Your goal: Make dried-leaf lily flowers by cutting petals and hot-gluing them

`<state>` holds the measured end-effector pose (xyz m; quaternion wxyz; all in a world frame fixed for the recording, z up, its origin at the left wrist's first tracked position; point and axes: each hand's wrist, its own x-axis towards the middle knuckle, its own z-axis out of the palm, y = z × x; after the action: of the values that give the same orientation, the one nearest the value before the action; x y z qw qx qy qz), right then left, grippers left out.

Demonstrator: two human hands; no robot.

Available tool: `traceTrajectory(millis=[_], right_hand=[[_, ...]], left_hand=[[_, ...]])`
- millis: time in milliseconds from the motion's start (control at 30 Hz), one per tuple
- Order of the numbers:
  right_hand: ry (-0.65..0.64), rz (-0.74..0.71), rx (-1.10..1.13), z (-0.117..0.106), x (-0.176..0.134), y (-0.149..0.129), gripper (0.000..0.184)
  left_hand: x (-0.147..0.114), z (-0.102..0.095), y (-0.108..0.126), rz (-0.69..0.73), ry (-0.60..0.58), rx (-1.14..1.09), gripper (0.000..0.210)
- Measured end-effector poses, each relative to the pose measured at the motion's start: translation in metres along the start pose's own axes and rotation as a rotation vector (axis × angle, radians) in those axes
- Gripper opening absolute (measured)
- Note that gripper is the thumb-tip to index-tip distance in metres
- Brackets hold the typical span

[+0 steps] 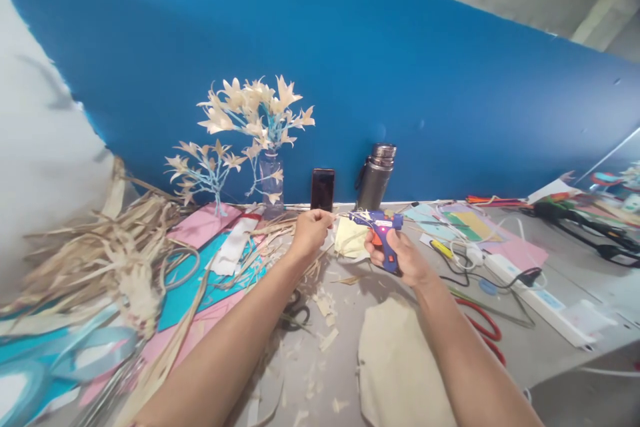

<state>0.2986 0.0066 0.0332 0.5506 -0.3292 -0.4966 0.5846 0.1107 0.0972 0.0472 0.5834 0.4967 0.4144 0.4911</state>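
Working through what looks like a gluing step, I have the right hand (406, 259) wrapped around the purple-blue glue gun (389, 243), held above the desk (346, 320) and aimed toward the left hand (311, 233), its fingertips pinched together (on what, I cannot tell). The next move probably calls for steady aim and a light squeeze.

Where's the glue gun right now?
In the head view, the glue gun is in the person's right hand, a little right of the picture's centre, appearing just below the metal thermos.
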Motion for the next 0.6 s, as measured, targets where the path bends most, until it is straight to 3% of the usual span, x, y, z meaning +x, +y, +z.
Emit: traceTrajectory(millis=[600], right_hand=[[0.037, 0.014, -0.14, -0.0069, -0.0015, 0.0024, 0.048]], left_hand=[[-0.0011, -0.0026, 0.0013, -0.084, -0.113, -0.149, 0.014]])
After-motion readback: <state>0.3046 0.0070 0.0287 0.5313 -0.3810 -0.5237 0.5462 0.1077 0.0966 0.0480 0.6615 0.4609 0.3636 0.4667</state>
